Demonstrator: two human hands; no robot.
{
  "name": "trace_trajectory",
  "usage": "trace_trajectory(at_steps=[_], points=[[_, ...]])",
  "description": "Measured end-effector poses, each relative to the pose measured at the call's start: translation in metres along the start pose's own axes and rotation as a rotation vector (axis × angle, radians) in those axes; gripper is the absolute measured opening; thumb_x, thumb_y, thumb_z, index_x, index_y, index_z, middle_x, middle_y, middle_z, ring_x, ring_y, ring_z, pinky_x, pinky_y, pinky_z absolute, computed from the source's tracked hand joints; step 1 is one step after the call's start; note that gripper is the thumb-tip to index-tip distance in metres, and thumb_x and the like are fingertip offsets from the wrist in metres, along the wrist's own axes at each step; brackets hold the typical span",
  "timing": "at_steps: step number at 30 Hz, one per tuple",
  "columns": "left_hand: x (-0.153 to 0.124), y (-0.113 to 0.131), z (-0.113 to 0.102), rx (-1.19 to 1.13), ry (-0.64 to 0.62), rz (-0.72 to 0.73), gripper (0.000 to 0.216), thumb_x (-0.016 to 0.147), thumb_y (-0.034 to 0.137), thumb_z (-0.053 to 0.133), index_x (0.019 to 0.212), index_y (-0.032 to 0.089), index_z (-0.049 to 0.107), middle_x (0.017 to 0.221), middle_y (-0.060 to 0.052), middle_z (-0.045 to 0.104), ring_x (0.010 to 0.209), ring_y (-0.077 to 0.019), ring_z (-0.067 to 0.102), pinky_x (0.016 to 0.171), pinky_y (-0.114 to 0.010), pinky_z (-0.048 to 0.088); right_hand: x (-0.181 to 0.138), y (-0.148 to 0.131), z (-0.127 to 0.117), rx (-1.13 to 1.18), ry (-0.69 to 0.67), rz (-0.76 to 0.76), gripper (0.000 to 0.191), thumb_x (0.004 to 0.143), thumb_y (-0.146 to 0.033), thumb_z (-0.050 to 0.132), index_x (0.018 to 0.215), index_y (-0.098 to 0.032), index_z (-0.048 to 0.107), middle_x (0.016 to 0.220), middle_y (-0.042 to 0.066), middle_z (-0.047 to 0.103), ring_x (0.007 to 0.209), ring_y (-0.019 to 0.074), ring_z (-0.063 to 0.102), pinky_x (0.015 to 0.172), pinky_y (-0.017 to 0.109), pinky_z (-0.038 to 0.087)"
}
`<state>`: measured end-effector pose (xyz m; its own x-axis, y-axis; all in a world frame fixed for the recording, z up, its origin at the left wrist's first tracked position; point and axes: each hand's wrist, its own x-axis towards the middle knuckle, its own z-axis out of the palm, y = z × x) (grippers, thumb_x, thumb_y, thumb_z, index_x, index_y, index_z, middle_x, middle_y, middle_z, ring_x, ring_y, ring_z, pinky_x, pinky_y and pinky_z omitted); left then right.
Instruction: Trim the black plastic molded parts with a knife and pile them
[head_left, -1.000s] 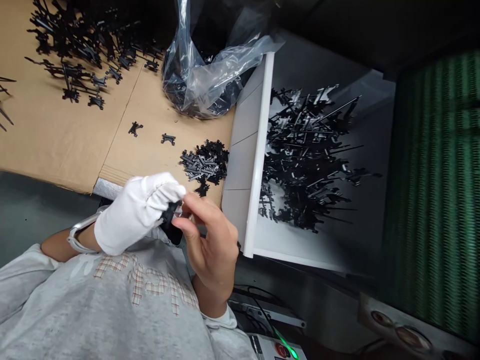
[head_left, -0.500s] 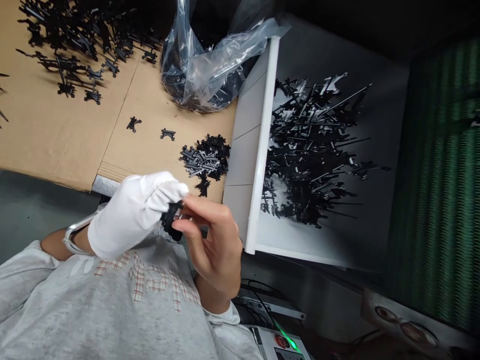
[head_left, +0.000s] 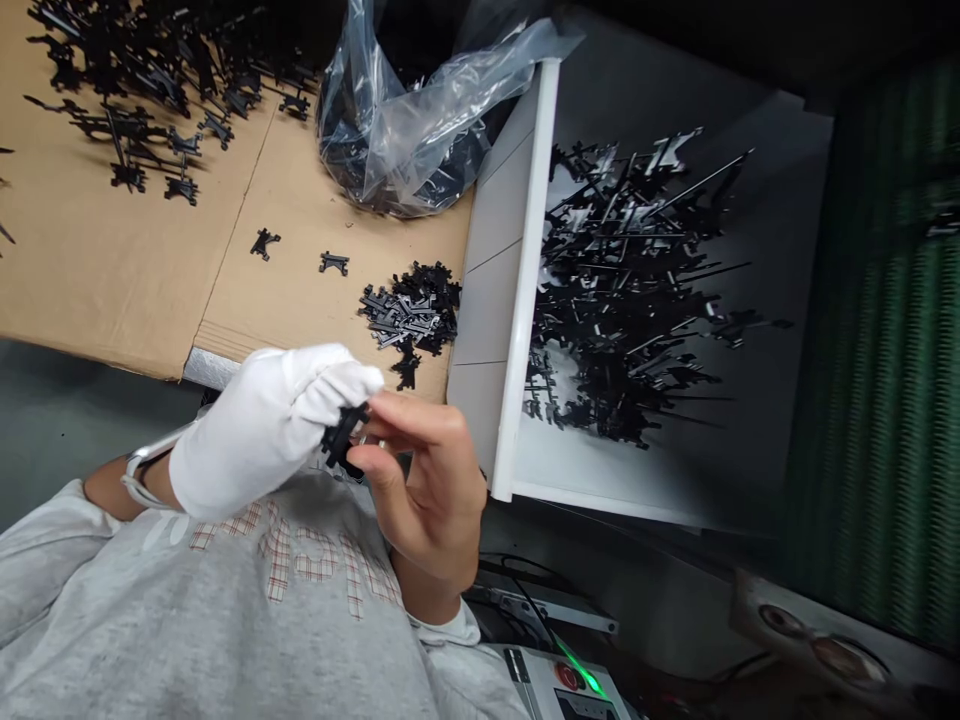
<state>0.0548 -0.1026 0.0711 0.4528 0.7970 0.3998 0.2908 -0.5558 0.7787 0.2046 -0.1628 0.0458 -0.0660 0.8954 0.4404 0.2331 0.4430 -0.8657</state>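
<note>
While my left hand [head_left: 277, 425] pinches the part [head_left: 341, 437] lower left of frame centre, I can't tell if my right hand [head_left: 435, 485] grips too, and bunched glove [head_left: 221, 455] cloth could make it slip.

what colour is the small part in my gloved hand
The small part is black; the head view shows it best.

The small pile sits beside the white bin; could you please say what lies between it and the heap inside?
The bin wall lies between the small pile and the heap, as the head view shows.
</note>
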Motion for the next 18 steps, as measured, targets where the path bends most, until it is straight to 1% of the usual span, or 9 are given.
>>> trace_trajectory(at_steps=[4,6,11,14,18], points=[[0.0009,-0.0001,-0.0018,0.025,-0.008,0.039,0.036,0.105,0.007,0.041,0.07,0.019,0.042,0.06,0.011,0.04,0.047,-0.0024,0.037,0.048,-0.008,0.033,-0.003,-0.0073,0.0022,-0.038,0.038,0.081,0.034,0.099,-0.024,0.064,0.132,-0.03,0.06,0.112,0.003,0.078,0.079,0.0166,0.074,0.073,0.032,0.064],[0.0006,0.0002,-0.0024,0.038,-0.019,0.034,0.036,0.104,0.006,0.041,0.07,0.019,0.041,0.06,0.01,0.04,0.047,-0.0027,0.037,0.048,-0.009,0.032,-0.0034,-0.0096,0.0031,-0.048,0.04,0.097,0.033,0.1,-0.024,0.063,0.132,-0.031,0.06,0.113,0.003,0.078,0.08,0.0173,0.074,0.074,0.032,0.064],[-0.0021,0.0002,-0.0023,0.065,-0.021,0.033,0.035,0.104,0.008,0.04,0.071,0.019,0.041,0.061,0.01,0.041,0.047,-0.003,0.038,0.048,-0.01,0.032,-0.0034,-0.0089,0.0026,-0.055,0.004,0.071,0.033,0.101,-0.024,0.062,0.133,-0.031,0.058,0.113,0.003,0.077,0.081,0.016,0.075,0.074,0.031,0.065],[-0.002,0.0005,-0.0022,0.069,-0.012,0.009,0.035,0.103,0.007,0.041,0.07,0.019,0.04,0.06,0.01,0.039,0.047,-0.0035,0.036,0.048,-0.01,0.031,-0.0023,-0.0062,0.0024,-0.051,0.016,0.087,0.031,0.1,-0.024,0.062,0.131,-0.031,0.06,0.112,0.002,0.077,0.084,0.0157,0.075,0.076,0.03,0.065],[-0.0012,0.0015,-0.0023,0.05,-0.027,0.0,0.035,0.102,0.006,0.043,0.069,0.019,0.038,0.061,0.01,0.036,0.048,-0.0039,0.033,0.047,-0.01,0.03,0.0001,-0.0011,0.003,0.001,0.022,0.021,0.029,0.098,-0.02,0.065,0.125,-0.029,0.062,0.108,0.002,0.077,0.091,0.0162,0.075,0.075,0.028,0.064]])
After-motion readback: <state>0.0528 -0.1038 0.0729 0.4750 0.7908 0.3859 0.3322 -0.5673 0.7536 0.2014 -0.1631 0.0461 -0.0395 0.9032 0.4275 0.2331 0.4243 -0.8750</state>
